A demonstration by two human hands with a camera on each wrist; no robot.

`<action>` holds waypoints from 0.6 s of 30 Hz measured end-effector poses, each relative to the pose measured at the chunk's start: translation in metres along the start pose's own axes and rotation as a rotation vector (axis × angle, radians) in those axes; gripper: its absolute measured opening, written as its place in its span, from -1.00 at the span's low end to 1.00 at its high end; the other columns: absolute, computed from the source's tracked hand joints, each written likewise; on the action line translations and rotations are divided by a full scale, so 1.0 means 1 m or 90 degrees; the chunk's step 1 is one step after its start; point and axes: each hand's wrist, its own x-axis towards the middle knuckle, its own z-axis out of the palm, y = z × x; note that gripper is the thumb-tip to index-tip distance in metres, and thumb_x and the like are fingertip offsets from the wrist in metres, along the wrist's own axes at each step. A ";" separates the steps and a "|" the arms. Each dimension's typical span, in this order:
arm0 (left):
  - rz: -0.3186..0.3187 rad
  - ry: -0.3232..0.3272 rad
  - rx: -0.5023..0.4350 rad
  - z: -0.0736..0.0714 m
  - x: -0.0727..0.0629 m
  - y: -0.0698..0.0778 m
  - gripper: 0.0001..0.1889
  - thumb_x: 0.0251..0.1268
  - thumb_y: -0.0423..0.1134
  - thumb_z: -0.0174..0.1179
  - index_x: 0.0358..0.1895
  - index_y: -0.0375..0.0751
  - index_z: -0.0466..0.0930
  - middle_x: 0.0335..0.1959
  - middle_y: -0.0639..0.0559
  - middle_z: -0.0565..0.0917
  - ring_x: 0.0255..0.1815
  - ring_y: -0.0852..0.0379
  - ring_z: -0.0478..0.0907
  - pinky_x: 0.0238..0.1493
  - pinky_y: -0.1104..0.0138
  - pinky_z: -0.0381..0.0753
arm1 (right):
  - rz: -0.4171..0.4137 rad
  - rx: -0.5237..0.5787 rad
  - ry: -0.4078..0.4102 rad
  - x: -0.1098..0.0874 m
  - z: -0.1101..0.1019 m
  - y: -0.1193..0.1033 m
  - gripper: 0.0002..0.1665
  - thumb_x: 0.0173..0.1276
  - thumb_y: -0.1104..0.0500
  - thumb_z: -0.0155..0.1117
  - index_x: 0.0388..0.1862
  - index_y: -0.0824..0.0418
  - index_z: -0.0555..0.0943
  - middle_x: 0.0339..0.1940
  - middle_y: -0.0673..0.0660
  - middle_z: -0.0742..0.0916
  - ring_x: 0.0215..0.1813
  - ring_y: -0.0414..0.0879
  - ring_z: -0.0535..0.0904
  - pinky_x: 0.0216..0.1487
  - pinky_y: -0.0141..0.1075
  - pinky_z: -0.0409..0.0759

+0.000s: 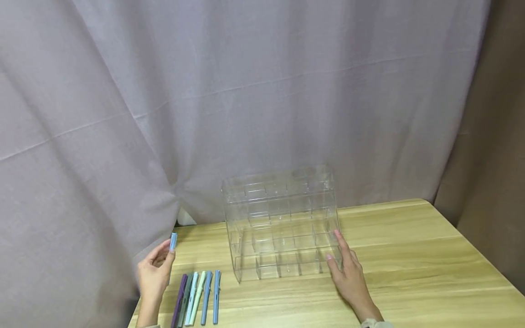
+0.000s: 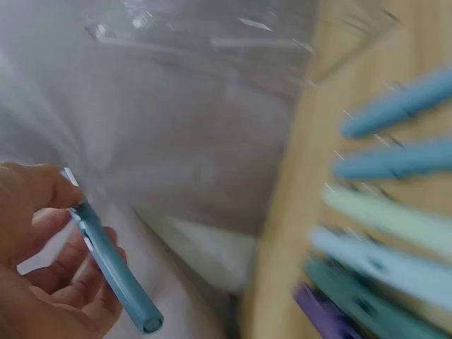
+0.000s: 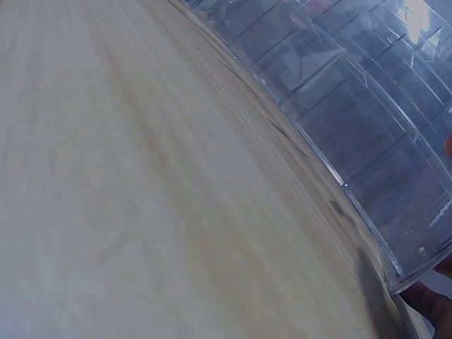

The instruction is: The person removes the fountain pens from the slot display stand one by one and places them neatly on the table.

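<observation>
My left hand (image 1: 152,274) pinches a blue pen (image 2: 119,272) between thumb and fingers, off the table's left edge. In the head view the pen's blue end (image 1: 173,241) sticks up above the fingertips. A clear stepped acrylic organizer (image 1: 287,250) with rows of small compartments stands at the middle of the table. My right hand (image 1: 350,279) rests at its right side, index finger extended along the side wall and thumb by the front corner. The right wrist view shows the organizer's clear wall (image 3: 353,127) with fingertips at its edge.
Several pens lie side by side left of the organizer: a purple pen (image 1: 179,300), a dark green pen (image 1: 187,296), a light blue pen (image 1: 191,300), a pale green pen (image 1: 198,298) and blue ones (image 1: 216,298). A grey curtain (image 1: 266,100) hangs behind the wooden table (image 1: 410,273).
</observation>
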 end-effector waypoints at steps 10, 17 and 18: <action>-0.064 -0.071 0.256 -0.018 -0.032 -0.053 -0.66 0.29 -0.30 0.45 0.13 -0.18 0.82 -0.07 -0.18 0.89 -0.42 0.48 0.68 0.06 0.15 0.50 | 0.013 -0.006 -0.005 -0.001 -0.004 0.000 -0.07 0.68 0.12 0.16 0.83 -0.14 -0.06 0.74 0.40 0.30 0.53 0.59 0.37 0.19 0.70 0.42; -0.050 -0.090 0.258 -0.017 -0.038 -0.076 -0.69 0.29 -0.31 0.50 0.07 -0.32 0.81 -0.14 -0.25 0.87 -0.40 0.28 0.77 -0.28 0.45 0.61 | 0.006 -0.004 -0.011 0.000 -0.004 -0.002 -0.07 0.70 0.09 0.12 0.83 -0.19 -0.11 0.72 0.46 0.28 0.49 0.61 0.39 0.16 0.68 0.46; -0.051 -0.092 0.259 -0.017 -0.040 -0.078 -0.69 0.29 -0.32 0.50 0.07 -0.34 0.81 -0.16 -0.26 0.87 -0.39 0.22 0.79 -0.37 0.48 0.62 | 0.003 -0.003 -0.011 0.000 -0.003 -0.002 -0.07 0.70 0.10 0.13 0.83 -0.18 -0.10 0.72 0.47 0.28 0.48 0.62 0.40 0.16 0.67 0.47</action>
